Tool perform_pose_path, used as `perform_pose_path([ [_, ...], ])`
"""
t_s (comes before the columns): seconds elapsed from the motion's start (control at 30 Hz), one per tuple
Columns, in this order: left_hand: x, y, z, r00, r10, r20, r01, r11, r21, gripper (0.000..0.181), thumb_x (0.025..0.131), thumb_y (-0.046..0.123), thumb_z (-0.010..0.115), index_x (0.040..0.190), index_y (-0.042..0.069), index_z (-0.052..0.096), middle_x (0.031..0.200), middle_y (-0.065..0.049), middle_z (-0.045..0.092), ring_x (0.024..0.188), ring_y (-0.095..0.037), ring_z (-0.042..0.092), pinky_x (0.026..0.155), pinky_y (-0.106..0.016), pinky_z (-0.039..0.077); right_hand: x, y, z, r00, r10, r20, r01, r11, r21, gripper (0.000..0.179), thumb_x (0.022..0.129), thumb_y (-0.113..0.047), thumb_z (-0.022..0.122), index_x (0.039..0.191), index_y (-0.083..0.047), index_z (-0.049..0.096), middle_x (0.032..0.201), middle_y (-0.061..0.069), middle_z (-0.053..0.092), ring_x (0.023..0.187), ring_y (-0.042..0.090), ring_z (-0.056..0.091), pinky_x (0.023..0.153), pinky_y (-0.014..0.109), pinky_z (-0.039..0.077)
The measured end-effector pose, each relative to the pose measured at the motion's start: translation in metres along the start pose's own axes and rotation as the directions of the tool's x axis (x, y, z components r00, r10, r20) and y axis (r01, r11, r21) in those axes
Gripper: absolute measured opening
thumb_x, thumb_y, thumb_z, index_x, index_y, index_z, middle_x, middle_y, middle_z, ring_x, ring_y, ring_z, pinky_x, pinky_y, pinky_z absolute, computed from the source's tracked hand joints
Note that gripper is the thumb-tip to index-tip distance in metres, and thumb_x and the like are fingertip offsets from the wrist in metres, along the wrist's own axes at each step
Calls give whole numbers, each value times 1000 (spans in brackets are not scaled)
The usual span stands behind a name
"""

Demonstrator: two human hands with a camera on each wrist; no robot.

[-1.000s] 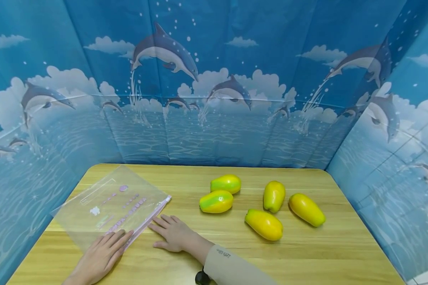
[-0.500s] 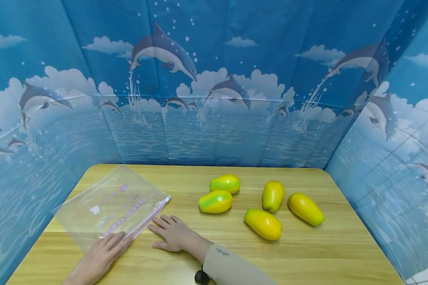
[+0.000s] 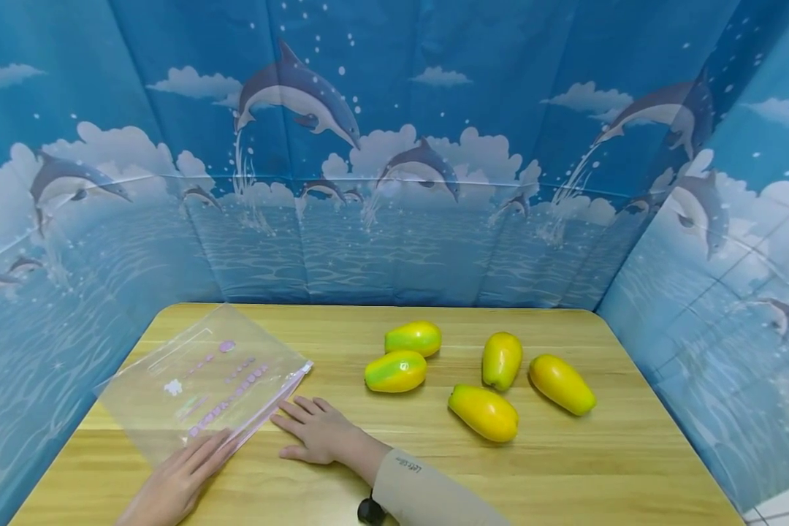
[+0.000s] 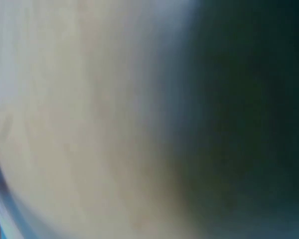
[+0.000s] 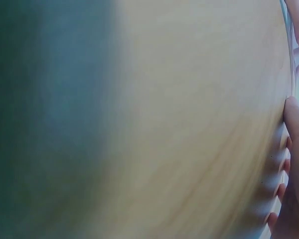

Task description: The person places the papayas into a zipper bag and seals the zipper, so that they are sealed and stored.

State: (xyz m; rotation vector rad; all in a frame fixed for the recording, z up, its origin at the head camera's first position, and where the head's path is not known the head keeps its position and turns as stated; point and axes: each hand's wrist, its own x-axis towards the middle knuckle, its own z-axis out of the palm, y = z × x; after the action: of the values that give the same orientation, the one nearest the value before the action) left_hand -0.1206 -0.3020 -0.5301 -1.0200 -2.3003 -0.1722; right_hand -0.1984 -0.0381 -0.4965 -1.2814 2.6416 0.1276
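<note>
A clear zip bag (image 3: 237,332) with purple print and a pink slider edge lies flat at the left of the table in the head view. My left hand (image 3: 180,478) rests on its near corner, fingers straight and close together across the slider edge. Just right of that edge, my right hand (image 3: 322,432) lies palm down on the wood with its fingers spread, the fingertips close to the bag. In the right wrist view the right thumb (image 5: 296,119) and fingertips line the right border. The left wrist view is mostly blurred table surface and dark shadow.
Several yellow-green papayas lie right of the bag: a pair at the middle, one papaya (image 3: 396,371) in front of the other, and more around the papaya (image 3: 483,413) farther right. A dolphin-print curtain (image 3: 394,248) hangs behind the wooden table (image 3: 598,467).
My left hand has slid slightly back toward me along the bag's near corner, uncovering more of the purple print. The right hand, bag and papayas keep their places.
</note>
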Motion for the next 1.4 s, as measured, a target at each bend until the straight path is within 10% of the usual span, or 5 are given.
perform_pose_path([
  [0.2,-4,-3,3,997,47,-59,-49,998,-42,44,101,25,27,120,-4,55,120,-18,55,133,-12,26,112,-20,16,1,0,0,1000,-4,9,4,1000,17,62,91,-61,16,146,-37,3,153,-12,-1,139,11,2,115,34,13],
  [0.67,-5,-1,3,995,-75,-66,69,993,-94,49,100,32,30,122,-6,53,125,-17,53,133,-5,23,111,-19,17,1,0,-1,1000,5,5,-5,1000,5,61,91,-62,17,146,-37,4,153,-12,0,139,11,3,114,33,14],
  [1.07,2,-1,8,963,-156,-219,115,975,-190,53,96,35,41,119,-11,52,123,-22,53,129,-11,34,109,-19,24,1,0,-1,1000,8,5,-8,1000,1,62,91,-62,17,146,-37,4,153,-12,0,139,11,3,114,33,14],
  [1.4,4,7,8,929,-318,-189,272,934,-233,58,96,41,40,125,-8,48,128,-21,49,130,0,28,107,-10,18,1,0,-2,1000,8,-1,-8,1000,-4,62,91,-61,17,146,-37,4,153,-11,1,139,11,4,114,33,14],
])
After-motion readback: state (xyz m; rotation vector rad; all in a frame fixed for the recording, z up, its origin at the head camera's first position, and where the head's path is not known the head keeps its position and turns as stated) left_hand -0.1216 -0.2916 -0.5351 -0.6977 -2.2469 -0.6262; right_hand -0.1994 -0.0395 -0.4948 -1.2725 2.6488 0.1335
